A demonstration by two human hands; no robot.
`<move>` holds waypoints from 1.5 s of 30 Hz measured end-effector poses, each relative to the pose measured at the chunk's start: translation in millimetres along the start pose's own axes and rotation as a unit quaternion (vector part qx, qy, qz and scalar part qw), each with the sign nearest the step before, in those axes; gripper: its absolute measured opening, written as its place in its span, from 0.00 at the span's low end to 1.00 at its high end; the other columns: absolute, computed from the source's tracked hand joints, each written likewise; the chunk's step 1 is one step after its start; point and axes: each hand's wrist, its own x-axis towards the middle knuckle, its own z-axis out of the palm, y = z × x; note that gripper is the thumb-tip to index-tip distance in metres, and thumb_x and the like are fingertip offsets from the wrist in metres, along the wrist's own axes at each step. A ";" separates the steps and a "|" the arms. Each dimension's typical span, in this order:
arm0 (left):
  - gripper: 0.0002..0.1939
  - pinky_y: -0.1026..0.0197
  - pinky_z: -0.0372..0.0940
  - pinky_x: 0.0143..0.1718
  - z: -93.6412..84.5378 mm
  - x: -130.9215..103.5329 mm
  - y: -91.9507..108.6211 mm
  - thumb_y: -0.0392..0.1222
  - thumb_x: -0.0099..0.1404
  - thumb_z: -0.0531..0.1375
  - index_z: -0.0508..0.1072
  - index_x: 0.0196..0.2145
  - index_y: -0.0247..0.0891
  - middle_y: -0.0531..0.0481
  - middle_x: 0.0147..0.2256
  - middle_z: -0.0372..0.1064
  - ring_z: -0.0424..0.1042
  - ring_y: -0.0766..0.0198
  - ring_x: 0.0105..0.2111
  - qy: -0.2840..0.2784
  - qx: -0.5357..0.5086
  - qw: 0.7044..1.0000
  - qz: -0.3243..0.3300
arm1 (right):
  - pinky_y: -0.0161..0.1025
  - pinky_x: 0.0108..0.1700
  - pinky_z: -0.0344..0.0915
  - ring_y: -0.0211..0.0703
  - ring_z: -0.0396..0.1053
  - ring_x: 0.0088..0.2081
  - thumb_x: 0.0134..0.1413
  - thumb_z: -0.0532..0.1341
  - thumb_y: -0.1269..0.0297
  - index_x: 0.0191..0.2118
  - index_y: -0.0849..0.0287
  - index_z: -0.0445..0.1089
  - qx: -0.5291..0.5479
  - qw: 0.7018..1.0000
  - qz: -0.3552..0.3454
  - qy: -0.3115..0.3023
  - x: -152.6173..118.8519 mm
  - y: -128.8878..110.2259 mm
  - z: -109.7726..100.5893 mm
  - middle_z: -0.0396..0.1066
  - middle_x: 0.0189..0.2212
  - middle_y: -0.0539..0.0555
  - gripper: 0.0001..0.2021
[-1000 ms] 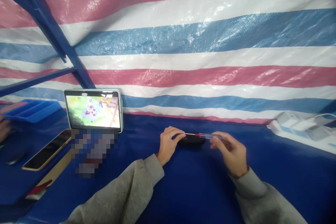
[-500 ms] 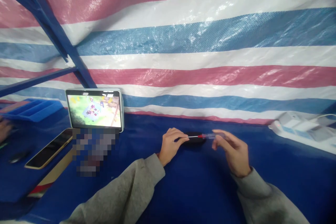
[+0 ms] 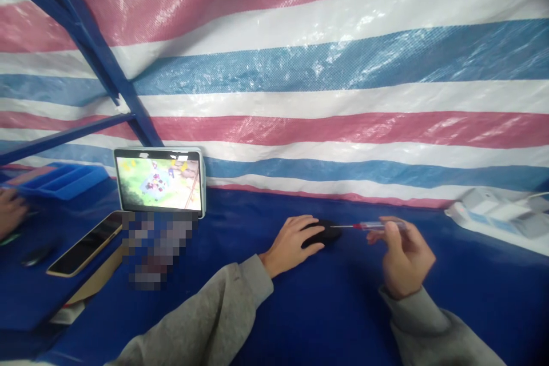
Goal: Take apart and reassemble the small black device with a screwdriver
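Observation:
My left hand [image 3: 295, 242] rests on a black rounded object [image 3: 329, 233] that looks like a computer mouse, its fingers curled over the left end. In my right hand [image 3: 405, 254] is a screwdriver [image 3: 364, 226] with a clear handle, a red collar and a thin metal shaft. The shaft points left, and its tip is at the black object in the view; whether they touch, I cannot tell. Both hands are over the blue table [image 3: 313, 320].
A lit tablet [image 3: 160, 183] stands at the back left, with a phone [image 3: 88, 243] and a dark mouse-like object [image 3: 38, 253] nearby. Another person's hand [image 3: 11, 211] is by a blue tray [image 3: 64, 180] at far left. White boxes [image 3: 493, 211] sit at right.
My left hand has let go of the screwdriver's shaft and spread over the black object. My right hand has moved right with the screwdriver. The view has shifted slightly.

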 end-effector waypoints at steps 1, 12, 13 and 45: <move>0.17 0.48 0.59 0.61 1.6 -0.4 -1.3 0.48 0.71 0.60 0.72 0.56 0.45 0.47 0.58 0.68 0.65 0.54 0.60 -0.007 0.010 1.000 0.016 | 0.38 0.24 0.68 0.38 0.69 0.19 0.57 0.64 0.53 0.35 0.61 0.72 -0.006 1.000 -0.014 0.006 -1.0 -1.2 0.0 0.72 0.22 0.50 0.14; 0.16 0.48 0.58 0.63 1.8 -0.5 -3.9 0.39 0.73 0.56 0.71 0.57 0.44 0.47 0.59 0.68 0.63 0.58 0.62 -0.015 0.029 0.998 0.060 | 0.41 0.34 0.73 0.41 0.74 0.26 0.61 0.60 0.53 0.37 0.58 0.71 -0.083 0.990 -0.087 -0.078 25.6 -21.4 14.4 0.75 0.28 0.53 0.13; 0.16 0.48 0.58 0.63 1.9 -0.3 -4.3 0.39 0.73 0.56 0.71 0.57 0.44 0.47 0.59 0.68 0.64 0.57 0.62 -0.016 0.029 0.998 0.059 | 0.40 0.35 0.73 0.41 0.74 0.27 0.61 0.60 0.53 0.38 0.58 0.72 -0.105 0.984 -0.093 -0.106 31.4 -25.4 17.7 0.76 0.27 0.52 0.13; 0.16 0.49 0.58 0.63 4.4 -1.6 -3.4 0.40 0.73 0.57 0.72 0.57 0.46 0.48 0.59 0.67 0.64 0.58 0.62 -0.013 0.046 0.997 0.057 | 0.36 0.32 0.71 0.42 0.77 0.27 0.60 0.62 0.53 0.50 0.57 0.70 -0.295 0.904 -0.278 -0.137 26.4 -0.5 16.1 0.79 0.28 0.52 0.17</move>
